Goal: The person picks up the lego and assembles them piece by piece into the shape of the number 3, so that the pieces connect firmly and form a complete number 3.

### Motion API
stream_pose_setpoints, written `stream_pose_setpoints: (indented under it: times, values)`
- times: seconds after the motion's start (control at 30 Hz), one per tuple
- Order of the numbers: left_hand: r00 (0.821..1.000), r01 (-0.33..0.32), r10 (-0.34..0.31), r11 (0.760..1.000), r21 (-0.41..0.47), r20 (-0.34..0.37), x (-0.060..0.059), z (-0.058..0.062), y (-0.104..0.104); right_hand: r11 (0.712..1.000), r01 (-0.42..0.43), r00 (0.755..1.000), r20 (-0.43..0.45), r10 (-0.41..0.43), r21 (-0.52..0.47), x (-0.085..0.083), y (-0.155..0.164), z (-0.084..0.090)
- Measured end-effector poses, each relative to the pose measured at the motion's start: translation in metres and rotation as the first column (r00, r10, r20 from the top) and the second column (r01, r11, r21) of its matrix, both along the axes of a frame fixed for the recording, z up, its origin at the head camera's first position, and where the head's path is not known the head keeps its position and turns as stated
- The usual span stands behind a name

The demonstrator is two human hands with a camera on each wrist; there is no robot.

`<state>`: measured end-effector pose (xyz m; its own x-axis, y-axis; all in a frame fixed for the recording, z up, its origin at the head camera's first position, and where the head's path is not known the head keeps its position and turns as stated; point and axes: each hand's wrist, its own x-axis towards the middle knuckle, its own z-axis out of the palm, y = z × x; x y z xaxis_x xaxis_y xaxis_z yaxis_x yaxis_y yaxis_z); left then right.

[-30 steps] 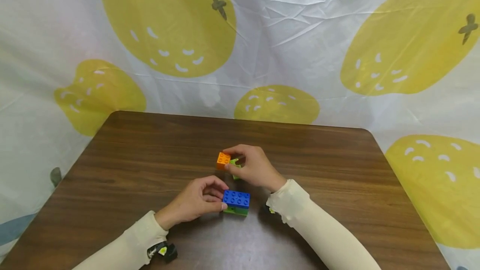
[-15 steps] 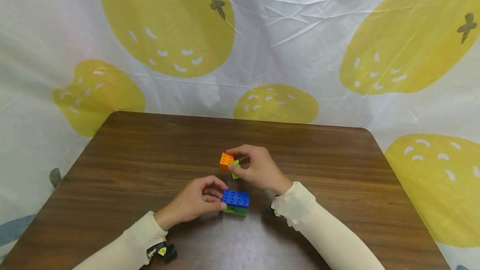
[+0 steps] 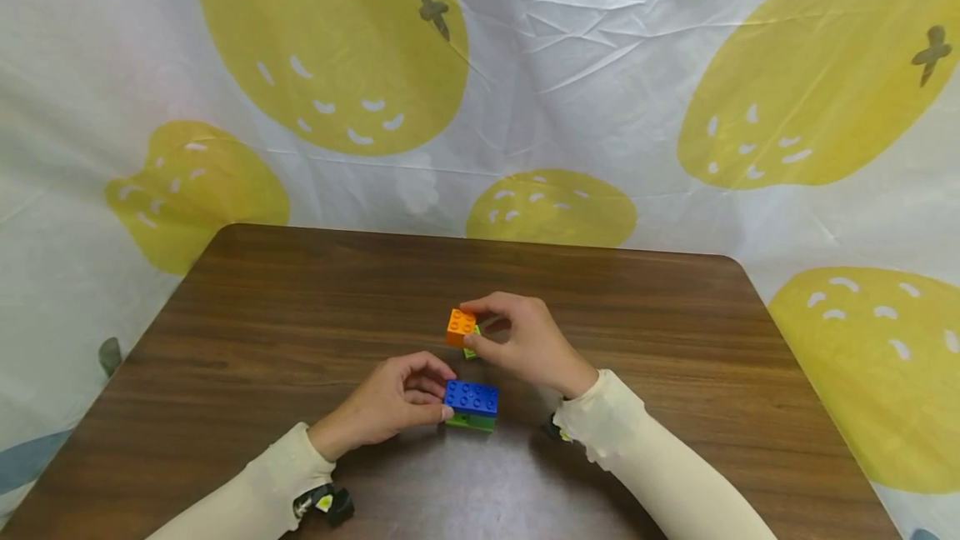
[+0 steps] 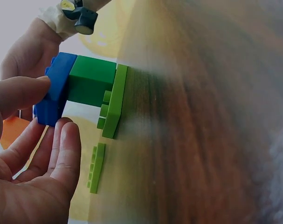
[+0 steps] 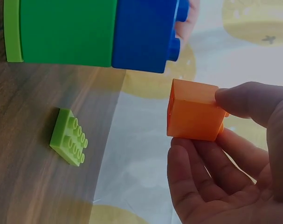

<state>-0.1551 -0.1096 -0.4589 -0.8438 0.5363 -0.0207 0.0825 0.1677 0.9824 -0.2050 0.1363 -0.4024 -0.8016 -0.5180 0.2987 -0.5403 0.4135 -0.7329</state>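
Note:
My left hand (image 3: 386, 402) grips the left end of a blue brick (image 3: 471, 397), thumb on one side and fingers on the other. Under the blue brick sits a green brick (image 4: 92, 79), which stands on a light green plate (image 4: 114, 107) at the table. Beyond this stack my right hand (image 3: 528, 344) pinches a square orange brick (image 5: 195, 111) between thumb and fingers, clear of the table. A second light green plate (image 5: 67, 137), studs up, lies loose on the wood, partly covered by the orange brick and right hand in the head view.
Everything is on a dark wood-grain table (image 3: 315, 290). A white curtain with a yellow fruit print (image 3: 555, 207) hangs right behind its far edge. Dark wrist cameras (image 3: 326, 502) sit on both cuffs.
My right hand has shifted a little to the right and slightly nearer, carrying the orange brick over the loose plate in the head view. The left hand and stack have stayed put.

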Motion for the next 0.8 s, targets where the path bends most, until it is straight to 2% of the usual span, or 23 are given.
stream_pose_setpoints:
  times: [0.8]
  values:
    - [1.0,0.001,-0.001,1.0,-0.006,-0.002,0.0,-0.003,0.001,1.0,0.003,1.0,-0.025,-0.003,0.007,0.02,0.017,0.002]
